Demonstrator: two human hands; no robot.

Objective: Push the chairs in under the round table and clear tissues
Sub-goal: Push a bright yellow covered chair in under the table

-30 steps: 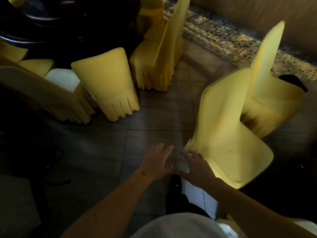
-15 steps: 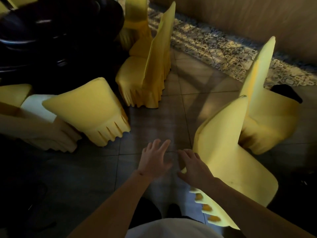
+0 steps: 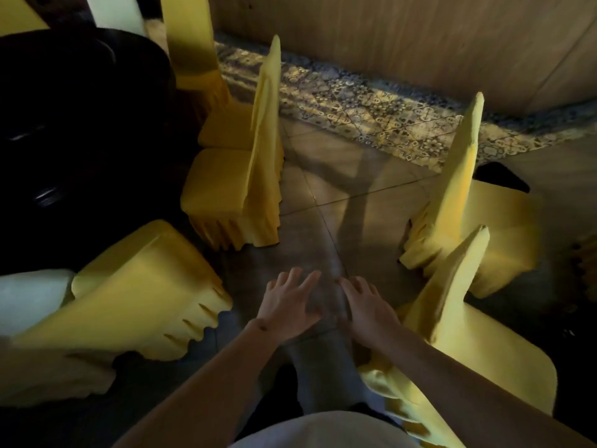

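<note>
The round table point(image 3: 80, 124) is a dark mass at the upper left. Several chairs in yellow covers ring it. One chair point(image 3: 239, 176) stands side-on close to the table, with another chair point(image 3: 197, 59) behind it. A third chair point(image 3: 139, 295) shows its back at the lower left. Two chairs are pulled out on the right: the nearest chair point(image 3: 452, 324) by my right arm and a farther chair point(image 3: 468, 195). My left hand point(image 3: 287, 305) and my right hand point(image 3: 365, 308) hover side by side over the floor, fingers spread, holding nothing. No tissues are visible.
A white-covered seat point(image 3: 29, 295) sits at the far left edge. A patterned tile strip point(image 3: 371, 105) runs along the wood-panelled wall point(image 3: 403, 37) behind. Bare tiled floor point(image 3: 339, 195) lies between the left and right chairs.
The view has swung right and forward, so the chairs have shifted left and down in the frame. My right hand has come off the nearest chair's back; both hands now hover over the floor.
</note>
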